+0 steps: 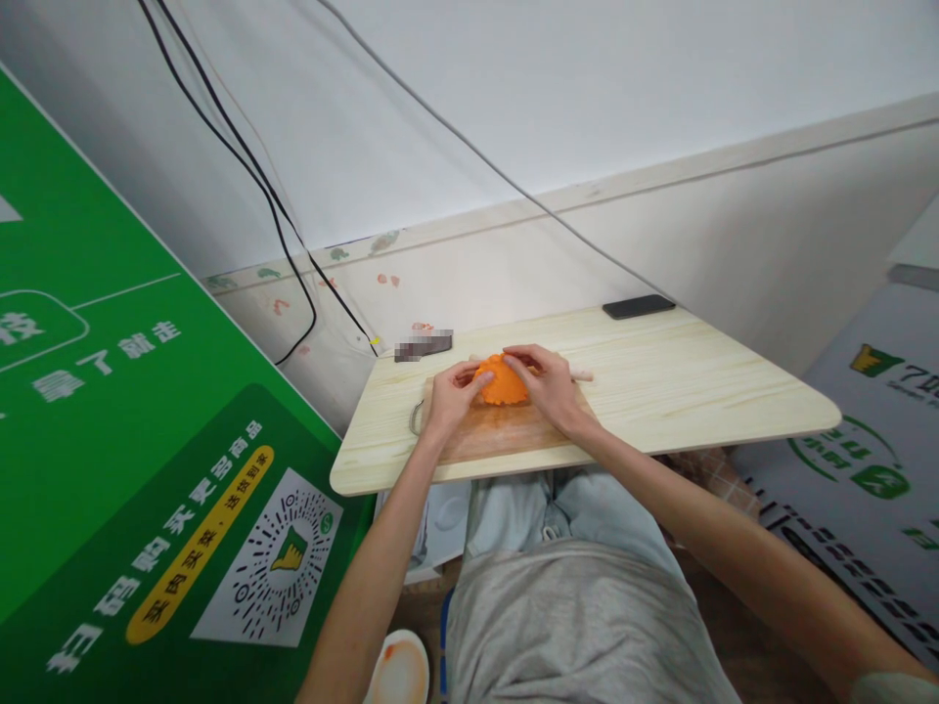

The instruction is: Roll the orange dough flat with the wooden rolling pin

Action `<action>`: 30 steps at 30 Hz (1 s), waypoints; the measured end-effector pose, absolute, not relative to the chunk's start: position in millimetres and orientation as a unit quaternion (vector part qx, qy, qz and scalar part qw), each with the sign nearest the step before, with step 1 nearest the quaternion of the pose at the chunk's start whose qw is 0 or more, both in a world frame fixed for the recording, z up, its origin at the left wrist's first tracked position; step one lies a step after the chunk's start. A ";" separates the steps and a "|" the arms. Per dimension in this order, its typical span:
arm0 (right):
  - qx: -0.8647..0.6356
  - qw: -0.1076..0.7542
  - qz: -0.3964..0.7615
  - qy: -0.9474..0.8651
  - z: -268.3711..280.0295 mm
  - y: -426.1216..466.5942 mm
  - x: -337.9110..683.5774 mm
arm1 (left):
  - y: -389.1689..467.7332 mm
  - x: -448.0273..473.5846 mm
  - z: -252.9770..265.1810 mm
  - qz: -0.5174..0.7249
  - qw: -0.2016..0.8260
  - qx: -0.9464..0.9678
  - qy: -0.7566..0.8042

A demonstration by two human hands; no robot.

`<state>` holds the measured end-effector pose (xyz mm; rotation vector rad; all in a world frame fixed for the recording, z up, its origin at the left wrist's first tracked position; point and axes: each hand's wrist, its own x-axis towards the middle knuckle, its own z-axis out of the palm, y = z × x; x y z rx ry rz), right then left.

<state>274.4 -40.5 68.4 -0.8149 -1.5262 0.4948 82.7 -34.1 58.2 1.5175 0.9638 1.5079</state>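
Both of my hands hold an orange, dough-like piece (505,383) with a wavy edge just above a wooden board (499,435). My left hand (456,389) pinches its left side, thumb toward me and fingers behind. On the opposite side, my right hand (544,379) grips the upper right edge between thumb and curled fingers. Behind the right hand a pale wooden stick end (582,375) sticks out, perhaps a rolling pin; the rest of it is hidden. The board has a metal ring handle (415,418) at its left end.
The small pale table (704,381) stands against a white wall. A black phone (638,306) lies at its back right, and a blurred dark object (424,346) at its back left. A green printed panel (147,411) borders the left, a grey printed cabinet (866,450) the right. Cables hang along the wall.
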 end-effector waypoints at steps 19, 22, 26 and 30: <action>-0.324 0.598 0.209 -0.702 70.7 -41.8 273.0 | -36.5 82.8 60.8 0.603 0.364 0.603 0.375; -0.340 0.607 0.203 -0.689 70.5 -41.0 274.4 | -36.8 82.7 60.9 0.598 0.364 0.614 0.366; -0.330 0.594 0.241 -0.693 68.5 -40.6 273.2 | -36.7 81.6 60.6 0.596 0.354 0.615 0.375; -0.320 0.588 0.268 -0.693 65.5 -39.0 271.9 | -37.3 81.1 62.2 0.602 0.352 0.611 0.374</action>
